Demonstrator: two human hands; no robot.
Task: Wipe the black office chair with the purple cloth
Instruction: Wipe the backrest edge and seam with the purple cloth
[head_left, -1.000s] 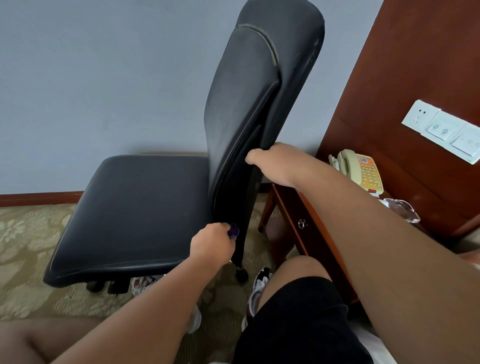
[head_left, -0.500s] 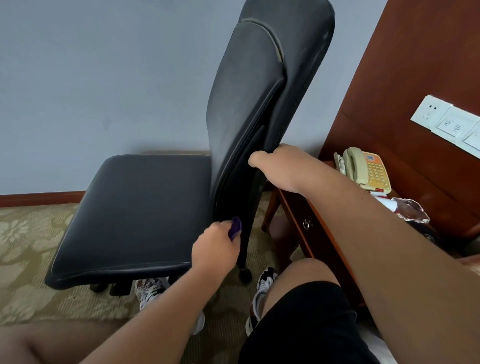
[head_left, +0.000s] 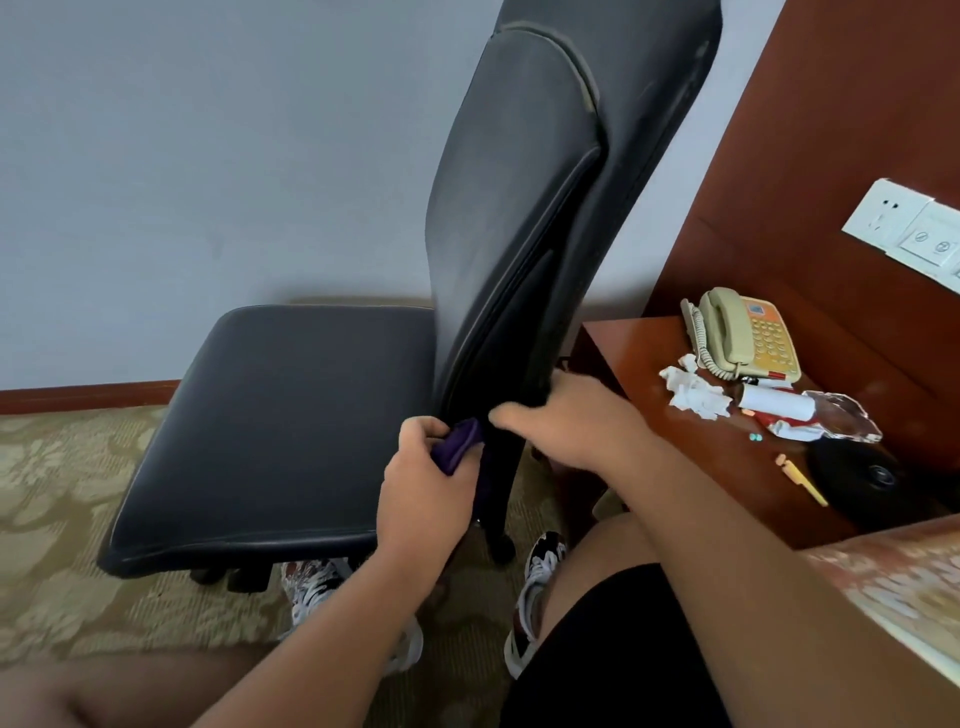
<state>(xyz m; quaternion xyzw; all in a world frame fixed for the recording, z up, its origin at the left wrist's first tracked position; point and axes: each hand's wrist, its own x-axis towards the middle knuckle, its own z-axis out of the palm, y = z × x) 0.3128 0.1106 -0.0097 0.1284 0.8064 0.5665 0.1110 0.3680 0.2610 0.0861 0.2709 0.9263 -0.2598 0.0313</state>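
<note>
The black office chair (head_left: 291, 415) stands side-on in front of me, its tall backrest leaning to the right. My left hand (head_left: 423, 493) grips the bunched purple cloth (head_left: 460, 441) against the lower near edge of the backrest, where it meets the seat. Most of the cloth is hidden inside my fist. My right hand (head_left: 566, 421) holds the rear lower edge of the backrest, fingers wrapped behind it and out of sight, thumb pointing left toward the cloth.
A red-brown bedside table (head_left: 649, 353) stands right of the chair with a beige telephone (head_left: 743, 338), crumpled tissue (head_left: 693, 392) and small clutter. Wall switches (head_left: 914, 234) sit on the wood panel. My knees and sneakers (head_left: 535, 571) are under the chair, on patterned carpet.
My right hand slid down the backrest's rear edge to just above the left hand. More of the purple cloth shows in the left fist. The view shifted, baring more of the bedside table.
</note>
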